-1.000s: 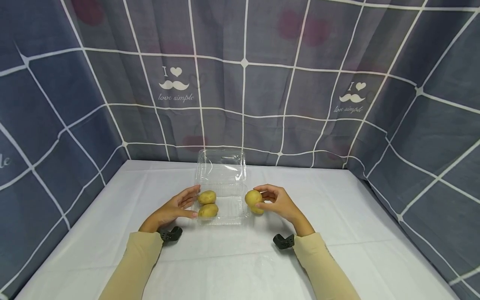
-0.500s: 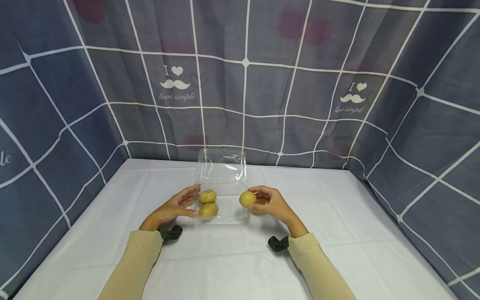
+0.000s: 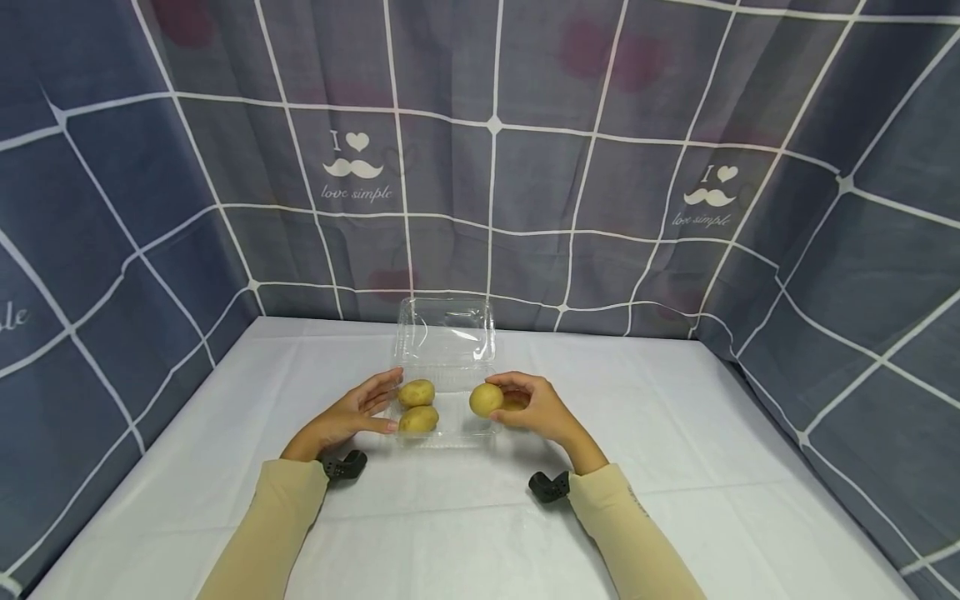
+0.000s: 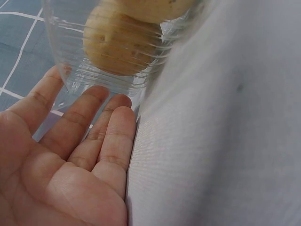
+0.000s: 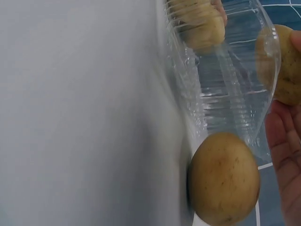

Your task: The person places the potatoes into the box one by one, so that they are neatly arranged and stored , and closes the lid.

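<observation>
Nearest, at the bottom of the head view, two beige cloth sleeves (image 3: 258, 533) reach over the table covered with white cloth (image 3: 450, 533). Further in, the right hand (image 3: 542, 410) holds a round, yellow-brown potato (image 3: 486, 401) between thumb and fingers. Compared with one second ago, it is more to the left: from beside the clear plastic hinged container (image 3: 457, 439) it comes to its right edge. So, as I judge, it is near the free room of the base but seems not yet laid down. Another oval, brown-yellow potato (image 5: 225, 179) rests on the table just outside, at the lower right of the right wrist view.

The left hand (image 3: 341, 421), with fingers apart and holding nothing, stays at the left wall. Beside it, two oval yellow potatoes (image 3: 417, 408) lie inside, leaving the middle and right bare. The right rim is close to the right fingers and could catch them. Farthest, the transparent raised lid (image 3: 446, 329) leaves the top open, before a grey-blue curtain with white grid (image 3: 450, 175).
</observation>
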`<state>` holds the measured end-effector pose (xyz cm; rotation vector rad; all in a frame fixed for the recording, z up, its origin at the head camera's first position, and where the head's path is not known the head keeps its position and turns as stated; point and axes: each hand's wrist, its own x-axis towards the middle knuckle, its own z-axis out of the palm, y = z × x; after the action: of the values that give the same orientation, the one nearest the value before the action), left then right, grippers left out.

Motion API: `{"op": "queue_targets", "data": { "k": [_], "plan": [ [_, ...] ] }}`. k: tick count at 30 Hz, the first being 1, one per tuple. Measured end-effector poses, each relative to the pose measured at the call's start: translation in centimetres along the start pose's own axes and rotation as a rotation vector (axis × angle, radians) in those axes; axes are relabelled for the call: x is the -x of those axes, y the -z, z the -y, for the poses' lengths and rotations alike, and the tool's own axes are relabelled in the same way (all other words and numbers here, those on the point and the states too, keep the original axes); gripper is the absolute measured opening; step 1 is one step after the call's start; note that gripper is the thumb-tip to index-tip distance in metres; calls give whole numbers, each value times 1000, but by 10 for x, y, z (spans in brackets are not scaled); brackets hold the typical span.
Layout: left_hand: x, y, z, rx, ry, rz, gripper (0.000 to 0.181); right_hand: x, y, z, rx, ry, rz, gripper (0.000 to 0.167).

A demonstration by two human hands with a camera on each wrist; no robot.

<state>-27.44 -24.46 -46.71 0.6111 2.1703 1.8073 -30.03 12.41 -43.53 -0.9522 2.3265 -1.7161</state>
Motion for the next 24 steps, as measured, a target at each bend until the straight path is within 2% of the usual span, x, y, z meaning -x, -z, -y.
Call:
{"op": "queue_targets", "data": {
  "k": [12, 19, 24],
  "plan": [
    [1, 0, 1, -6, -3, -1, 103, -11, -11, 7, 30, 21, 52, 50],
    [1, -1, 0, -12, 0, -3, 103, -20, -19, 8, 148, 68, 82, 48],
    [0, -1, -1, -10, -5, -2, 103, -22, -25, 9, 239, 62, 82, 47]
  ]
}}
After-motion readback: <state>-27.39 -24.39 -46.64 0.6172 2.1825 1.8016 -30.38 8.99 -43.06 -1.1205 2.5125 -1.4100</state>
